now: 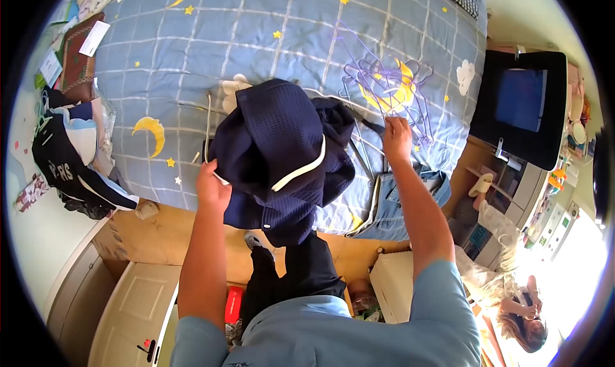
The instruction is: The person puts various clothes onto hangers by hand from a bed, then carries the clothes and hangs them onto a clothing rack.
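A bunched navy knit jacket (275, 136) with white trim lies at the front edge of the bed, partly over the side. My left hand (213, 186) is closed on its left edge, where a thin pale rod or cord stands up beside the cloth. To the right, my right hand (397, 139) has its fingers curled at the near edge of a tangle of purple wire hangers (384, 85). A dark strap (368, 125) from a black bundle (333, 120) runs to that hand. What its fingers hold is hidden.
Below the hangers, blue denim clothing (397, 207) hangs over the bed's edge. A black and white jacket (64, 152) lies at the left end of the blue checked bedspread (211, 40). A television (522, 101) stands right. Another person (522, 316) is at lower right.
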The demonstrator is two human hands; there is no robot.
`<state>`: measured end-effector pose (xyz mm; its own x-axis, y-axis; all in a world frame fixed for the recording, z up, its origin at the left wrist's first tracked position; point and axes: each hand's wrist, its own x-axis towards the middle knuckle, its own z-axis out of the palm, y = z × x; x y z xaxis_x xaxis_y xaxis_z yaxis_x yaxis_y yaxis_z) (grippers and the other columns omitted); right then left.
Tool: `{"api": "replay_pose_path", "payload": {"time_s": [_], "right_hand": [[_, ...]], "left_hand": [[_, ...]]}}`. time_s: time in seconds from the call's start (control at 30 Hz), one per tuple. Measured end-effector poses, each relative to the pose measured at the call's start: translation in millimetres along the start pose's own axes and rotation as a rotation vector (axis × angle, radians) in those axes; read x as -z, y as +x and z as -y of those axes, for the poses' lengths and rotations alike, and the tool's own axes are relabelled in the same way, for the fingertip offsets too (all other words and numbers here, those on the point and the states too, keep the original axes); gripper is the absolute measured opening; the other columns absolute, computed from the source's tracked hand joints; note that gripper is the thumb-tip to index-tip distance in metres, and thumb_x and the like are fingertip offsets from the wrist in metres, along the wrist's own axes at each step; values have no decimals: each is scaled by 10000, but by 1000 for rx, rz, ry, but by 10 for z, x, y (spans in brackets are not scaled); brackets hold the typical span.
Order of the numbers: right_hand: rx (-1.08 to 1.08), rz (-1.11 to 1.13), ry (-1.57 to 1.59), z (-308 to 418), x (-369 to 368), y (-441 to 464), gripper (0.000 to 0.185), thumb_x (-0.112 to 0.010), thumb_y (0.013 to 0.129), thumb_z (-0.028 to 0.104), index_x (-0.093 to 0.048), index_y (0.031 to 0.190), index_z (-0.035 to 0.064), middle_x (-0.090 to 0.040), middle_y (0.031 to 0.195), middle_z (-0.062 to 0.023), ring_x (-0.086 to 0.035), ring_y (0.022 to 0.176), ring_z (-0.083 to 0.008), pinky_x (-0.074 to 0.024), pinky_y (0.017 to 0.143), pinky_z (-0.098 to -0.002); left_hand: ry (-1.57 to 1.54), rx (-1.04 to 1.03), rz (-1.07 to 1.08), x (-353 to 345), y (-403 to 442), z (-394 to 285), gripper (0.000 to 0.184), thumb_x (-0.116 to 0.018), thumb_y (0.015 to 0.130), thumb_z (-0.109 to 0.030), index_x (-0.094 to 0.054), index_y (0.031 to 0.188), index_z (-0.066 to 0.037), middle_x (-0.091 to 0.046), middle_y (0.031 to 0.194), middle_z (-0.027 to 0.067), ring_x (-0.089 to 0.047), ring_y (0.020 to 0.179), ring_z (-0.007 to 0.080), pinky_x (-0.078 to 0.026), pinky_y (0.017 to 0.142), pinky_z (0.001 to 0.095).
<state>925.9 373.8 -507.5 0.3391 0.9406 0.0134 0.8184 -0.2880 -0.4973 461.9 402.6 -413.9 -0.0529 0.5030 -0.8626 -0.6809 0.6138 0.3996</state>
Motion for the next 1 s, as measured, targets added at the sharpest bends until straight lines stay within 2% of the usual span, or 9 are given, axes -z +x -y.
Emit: {"api": "replay_pose_path", "payload": {"time_s": [0.07,0.17,0.2,0.3,0.37,0.5,0.7,0.83,1.0], "right_hand": [[-28,15,76,68,179,-27,99,-618,887,123,-690,924,67,-664,930,-139,-640,886,-338,-505,793,-411],[-318,201,267,408,414,-76,125,-625,894,143,-687,933,41,-674,936,-152,-666,875,-326,-520,765,-388],[-320,259,291,401,377,-134,158,-632,898,163,-677,961,26,-681,976,-164,-682,860,-313,-531,742,-373],[-61,197,129,300,198,-311,273,-646,845,138,-627,1105,58,-639,1060,-180,-643,955,-350,-514,843,-426],[-98,155,-8,212,15,-281,414,-640,812,141,-564,1209,54,-571,1217,-198,-549,1131,-394,-441,976,-474],[-250,161,-118,206,-269,-132,557,-672,813,217,-486,1321,84,-527,1300,-207,-503,1191,-416,-419,996,-512],[-384,237,-319,351,-287,29,412,-727,799,310,-616,1161,145,-602,1210,-101,-547,1163,-327,-430,962,-478],[-395,281,-317,246,-386,110,269,-725,801,351,-674,981,158,-644,1119,-63,-580,1124,-272,-417,942,-487],[-215,105,249,280,-121,-52,213,-640,862,216,-599,962,33,-644,751,-148,-624,673,-325,-487,647,-396]], "left_hand": [[-48,114,91,-110,-242,-121,371,-618,926,-158,-571,1250,17,-664,1198,121,-648,1074,265,-489,993,374],[930,-186,105,237,-342,61,422,-717,865,-162,-593,1224,20,-680,1158,98,-644,1038,214,-486,958,349],[988,-96,52,222,-428,61,441,-769,818,-107,-618,1215,10,-687,1135,78,-622,1056,177,-460,970,336],[942,-110,-30,187,-730,109,366,-718,876,-142,-626,1194,15,-693,1103,69,-632,1028,172,-469,947,307],[779,-246,-18,397,-692,233,372,-681,911,-158,-601,1234,8,-672,1155,80,-618,1054,176,-463,950,310],[519,-353,-71,597,-703,371,374,-623,961,-152,-556,1300,-8,-629,1240,80,-589,1098,172,-451,972,309],[351,-365,-94,697,-630,396,350,-620,977,-182,-565,1291,-37,-616,1261,48,-572,1118,143,-424,1008,285],[341,-358,-112,581,-715,340,355,-627,977,-207,-568,1281,-35,-610,1265,50,-570,1132,150,-423,1016,291],[277,-338,-97,554,-889,256,392,-613,983,-204,-541,1320,-16,-589,1304,57,-563,1163,166,-420,1034,302]]}}
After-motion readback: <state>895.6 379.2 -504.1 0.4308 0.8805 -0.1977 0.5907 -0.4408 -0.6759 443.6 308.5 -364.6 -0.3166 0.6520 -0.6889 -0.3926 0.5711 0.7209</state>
